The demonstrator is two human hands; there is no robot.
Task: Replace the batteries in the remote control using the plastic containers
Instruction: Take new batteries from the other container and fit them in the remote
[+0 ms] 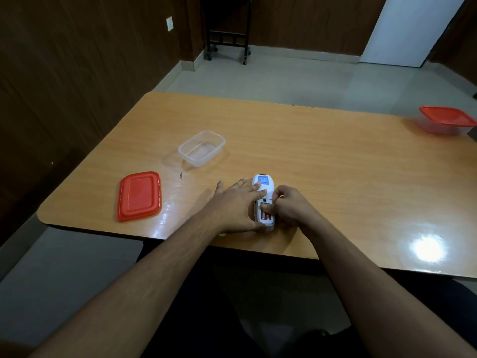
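We have the remote control lying face down near the front edge of the surface, its back cover off, so that the battery bay faces up where both hands can reach it; our left hand is spread flat and open across its near side, fingers pressing down on the body, which we judge is to stop it sliding while the other hand works. Our right hand is curled, with its fingertips dug into the bay on the batteries (two orange-red cells, partly hidden by the fingers); whether it has truly pinched one or is only prying we cannot tell.

The open clear container stands empty just beyond, to the left, with its red lid laid flat beside it, well placed to receive the cells as they come out; the closed container with its red lid on sits far off at the right edge, and we suppose it keeps the fresh ones apart, though its contents are hidden.
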